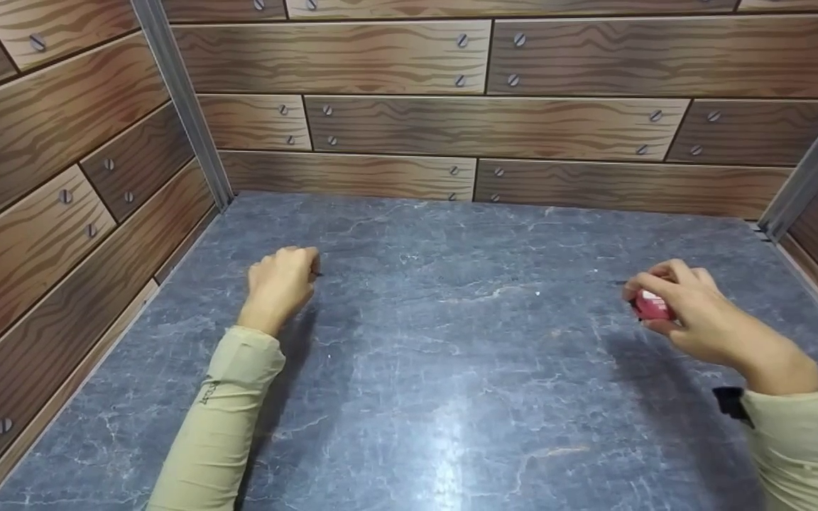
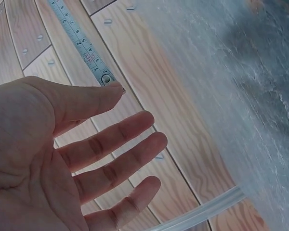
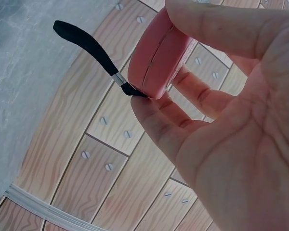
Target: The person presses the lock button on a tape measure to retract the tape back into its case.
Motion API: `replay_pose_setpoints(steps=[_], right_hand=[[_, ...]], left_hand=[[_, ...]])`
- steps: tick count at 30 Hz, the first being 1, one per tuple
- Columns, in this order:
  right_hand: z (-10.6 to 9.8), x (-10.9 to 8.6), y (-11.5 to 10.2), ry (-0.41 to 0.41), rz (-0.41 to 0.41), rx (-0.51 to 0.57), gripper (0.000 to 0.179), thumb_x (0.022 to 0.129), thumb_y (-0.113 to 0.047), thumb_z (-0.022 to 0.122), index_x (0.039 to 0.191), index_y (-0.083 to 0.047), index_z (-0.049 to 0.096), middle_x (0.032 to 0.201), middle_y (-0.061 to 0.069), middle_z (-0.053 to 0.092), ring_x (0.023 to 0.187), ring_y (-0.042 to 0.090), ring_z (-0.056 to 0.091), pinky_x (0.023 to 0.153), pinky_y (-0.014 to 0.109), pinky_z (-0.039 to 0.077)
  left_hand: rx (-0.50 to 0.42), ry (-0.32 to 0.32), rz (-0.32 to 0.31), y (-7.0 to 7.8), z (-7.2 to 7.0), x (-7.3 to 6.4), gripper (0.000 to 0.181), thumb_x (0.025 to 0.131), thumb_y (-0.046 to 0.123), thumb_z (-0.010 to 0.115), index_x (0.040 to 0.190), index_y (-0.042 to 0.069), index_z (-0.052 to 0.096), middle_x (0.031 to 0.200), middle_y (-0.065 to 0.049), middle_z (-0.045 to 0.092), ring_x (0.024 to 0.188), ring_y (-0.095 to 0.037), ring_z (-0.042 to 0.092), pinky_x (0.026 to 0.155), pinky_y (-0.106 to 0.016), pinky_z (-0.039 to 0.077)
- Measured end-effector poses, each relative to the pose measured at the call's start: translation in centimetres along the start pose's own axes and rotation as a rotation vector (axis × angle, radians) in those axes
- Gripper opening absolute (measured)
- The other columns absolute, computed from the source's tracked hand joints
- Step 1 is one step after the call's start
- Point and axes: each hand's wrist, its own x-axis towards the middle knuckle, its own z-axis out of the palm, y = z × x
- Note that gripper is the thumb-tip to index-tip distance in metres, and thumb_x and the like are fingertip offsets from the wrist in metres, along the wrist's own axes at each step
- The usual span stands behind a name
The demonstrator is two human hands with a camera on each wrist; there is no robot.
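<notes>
In the head view my left hand (image 1: 280, 287) is over the left of the table, knuckles up. The left wrist view shows the thumb of that left hand (image 2: 62, 144) against the metal-tipped end of a measuring tape blade (image 2: 82, 45), pinching it; the index finger is mostly hidden and the other fingers are spread. Over the table's right side my right hand (image 1: 700, 319) grips a round red tape measure (image 1: 652, 305). In the right wrist view the tape measure (image 3: 156, 55) sits between thumb and fingertips, its black strap (image 3: 89, 45) sticking out. The blade between the hands is barely visible in the head view.
The grey marbled table (image 1: 437, 369) spreads beneath both hands. Wood-plank-patterned walls (image 1: 409, 128) enclose its back and sides, with grey metal posts (image 1: 189, 106) at the back corners. A dark object (image 1: 730, 403) is at the right wrist.
</notes>
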Motion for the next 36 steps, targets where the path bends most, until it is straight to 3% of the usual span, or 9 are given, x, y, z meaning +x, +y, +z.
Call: replay_pose_setpoints(steps=[10,20,24,31,36], right_hand=[[0.36,0.19,0.12,-0.031,-0.007,-0.001,0.035,0.086,0.004,0.079,0.113,-0.017,0.069,0.129,0.029,0.054,0.114,0.056,0.047,0.089,0.076,0.043],[0.17,0.49,-0.02,-0.042,-0.011,-0.035,0.031,0.087,0.000,0.081,0.108,-0.021,0.070,0.126,0.025,0.058,0.109,0.050,0.051,0.084,0.066,0.046],[-0.09,0.47,0.01,-0.025,-0.010,-0.024,0.038,0.084,0.001,0.084,0.113,-0.019,0.070,0.126,0.021,0.061,0.110,0.048,0.053,0.085,0.065,0.047],[-0.11,0.44,0.05,0.052,-0.051,-0.032,0.066,0.075,0.002,0.090,0.134,-0.010,0.062,0.124,0.023,0.064,0.109,0.047,0.056,0.088,0.066,0.049],[-0.07,0.24,0.07,0.055,-0.053,-0.053,0.067,0.076,0.002,0.090,0.137,-0.007,0.063,0.125,0.023,0.064,0.110,0.046,0.056,0.088,0.067,0.049]], left_hand=[[-0.006,-0.002,-0.003,-0.38,0.17,-0.23,0.012,0.094,0.007,0.068,0.101,0.015,0.074,0.106,-0.013,0.079,0.099,-0.050,0.075,0.078,-0.067,0.058],[-0.002,0.005,-0.003,-0.77,0.37,-0.47,0.013,0.094,0.007,0.068,0.102,0.015,0.075,0.108,-0.014,0.079,0.099,-0.051,0.074,0.077,-0.067,0.058],[0.003,0.014,-0.005,-0.73,0.35,-0.40,0.012,0.095,0.007,0.068,0.101,0.015,0.074,0.107,-0.014,0.079,0.098,-0.051,0.075,0.077,-0.067,0.059],[0.002,0.009,-0.003,-0.41,0.16,-0.21,0.010,0.096,0.006,0.067,0.098,0.015,0.072,0.104,-0.012,0.079,0.096,-0.050,0.074,0.076,-0.067,0.058],[0.009,-0.014,-0.003,-0.01,0.09,0.04,0.011,0.095,0.007,0.067,0.100,0.016,0.072,0.102,-0.010,0.077,0.094,-0.045,0.074,0.078,-0.065,0.058]])
